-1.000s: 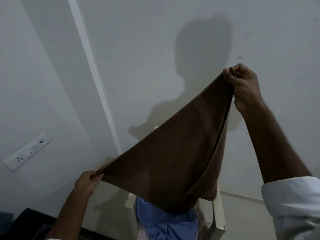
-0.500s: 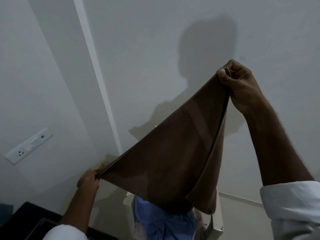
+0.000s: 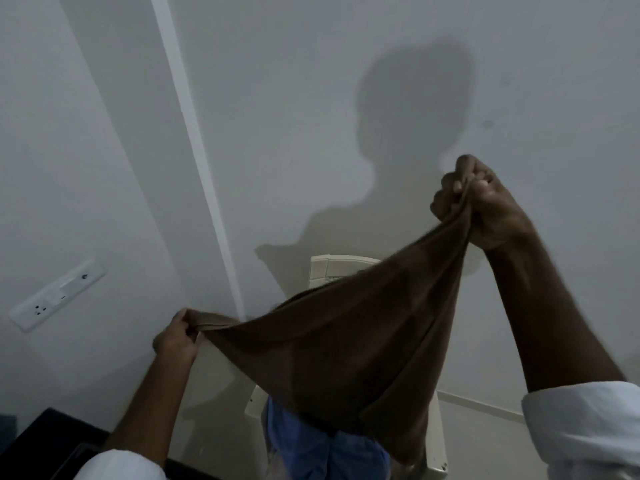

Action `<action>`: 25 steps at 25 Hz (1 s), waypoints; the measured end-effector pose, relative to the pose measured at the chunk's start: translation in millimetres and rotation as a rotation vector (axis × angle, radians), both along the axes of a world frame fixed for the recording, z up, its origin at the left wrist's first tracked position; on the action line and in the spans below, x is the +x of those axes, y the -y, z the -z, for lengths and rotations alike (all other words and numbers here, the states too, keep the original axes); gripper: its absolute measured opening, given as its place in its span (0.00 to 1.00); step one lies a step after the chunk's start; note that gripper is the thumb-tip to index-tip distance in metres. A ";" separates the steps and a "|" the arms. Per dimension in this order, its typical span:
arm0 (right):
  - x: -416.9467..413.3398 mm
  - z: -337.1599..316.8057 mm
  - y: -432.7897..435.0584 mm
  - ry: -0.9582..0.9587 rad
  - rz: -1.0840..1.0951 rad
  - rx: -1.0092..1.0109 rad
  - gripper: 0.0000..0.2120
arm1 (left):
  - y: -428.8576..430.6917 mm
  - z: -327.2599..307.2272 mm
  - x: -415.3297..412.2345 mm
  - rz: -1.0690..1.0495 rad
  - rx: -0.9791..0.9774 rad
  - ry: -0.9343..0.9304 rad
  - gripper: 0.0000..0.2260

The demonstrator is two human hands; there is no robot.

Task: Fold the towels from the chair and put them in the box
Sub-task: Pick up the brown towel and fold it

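Note:
A brown towel (image 3: 346, 348) hangs doubled in the air, stretched between both hands. My right hand (image 3: 485, 206) grips its upper corners high on the right. My left hand (image 3: 176, 336) pinches the opposite corner lower on the left. Behind and below the towel stands a cream plastic chair (image 3: 337, 268), mostly hidden by it. A blue towel (image 3: 311, 445) lies on the chair seat under the brown one. No box is in view.
A white wall fills the background, with a socket panel (image 3: 57, 294) at the left and a vertical white strip (image 3: 197, 150). A dark surface (image 3: 41, 441) sits at the bottom left corner.
My right hand has dropped lower and the towel now sags slack between the hands. The top of the chair back has come into sight above the towel.

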State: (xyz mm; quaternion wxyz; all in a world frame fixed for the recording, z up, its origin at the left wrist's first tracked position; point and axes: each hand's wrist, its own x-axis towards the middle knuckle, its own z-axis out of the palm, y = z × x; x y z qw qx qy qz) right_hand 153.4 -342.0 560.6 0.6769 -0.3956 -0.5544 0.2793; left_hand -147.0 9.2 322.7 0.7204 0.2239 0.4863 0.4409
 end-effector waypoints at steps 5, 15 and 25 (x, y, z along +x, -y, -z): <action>-13.8 19.1 -12.9 -0.065 -0.334 -0.104 0.10 | 13.0 -54.1 43.5 0.236 0.253 0.056 0.20; -69.5 59.1 -53.5 0.236 0.138 -0.251 0.04 | 157.4 -141.1 85.9 0.652 0.908 0.011 0.11; -83.7 102.9 -68.4 0.091 0.364 -0.268 0.09 | 173.6 -124.6 88.3 0.716 0.982 0.090 0.11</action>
